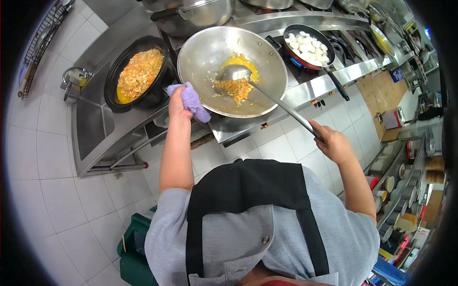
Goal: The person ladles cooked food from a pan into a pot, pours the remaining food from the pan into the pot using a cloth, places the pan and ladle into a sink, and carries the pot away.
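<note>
A wide metal wok (200, 62) rests on the stove, tilted a little toward me. In its bottom lies a small heap of chopped orange and yellow food (240, 90) in oily sauce. My left hand (177, 106) is closed on a folded purple cloth (192, 101) against the wok's left rim. The long handle of a metal ladle (286, 107) is in the grip of my right hand (333, 143). The ladle's bowl sits in the wok over the food. Left of the wok stands a black pot (110, 90) heaped with the same kind of chopped orange food (139, 70).
On the burner to the right, a black frying pan (329, 45) holds white pieces (307, 47) above a blue flame; its handle juts toward me. A large metal pot (205, 14) stands behind the wok. Shelves of dishes (396, 190) line the right side. A green bin (133, 252) is at lower left.
</note>
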